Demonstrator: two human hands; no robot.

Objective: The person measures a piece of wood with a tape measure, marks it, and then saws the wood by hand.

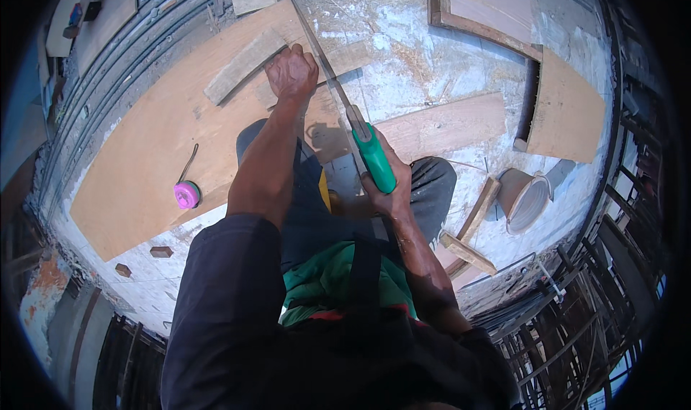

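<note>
My right hand (394, 187) is wrapped round the green handle of a handsaw (373, 158). The saw's long thin blade points away from me and slants up to the left. It passes across a short wooden board (349, 56). My left hand (293, 73), with its fingers curled, presses down on this board just left of the blade; its fingertips are partly hidden. Another short plank (241, 68) lies beside the left hand, on a large plywood sheet (144, 158).
A pink tape measure (186, 194) rests on the plywood. Small wood blocks (162, 252) lie at lower left. To the right are a pinkish plank (446, 126), a bucket (527, 201), nailed wood strips (468, 252) and a wooden frame (489, 32). Long bars (115, 79) run along the far left.
</note>
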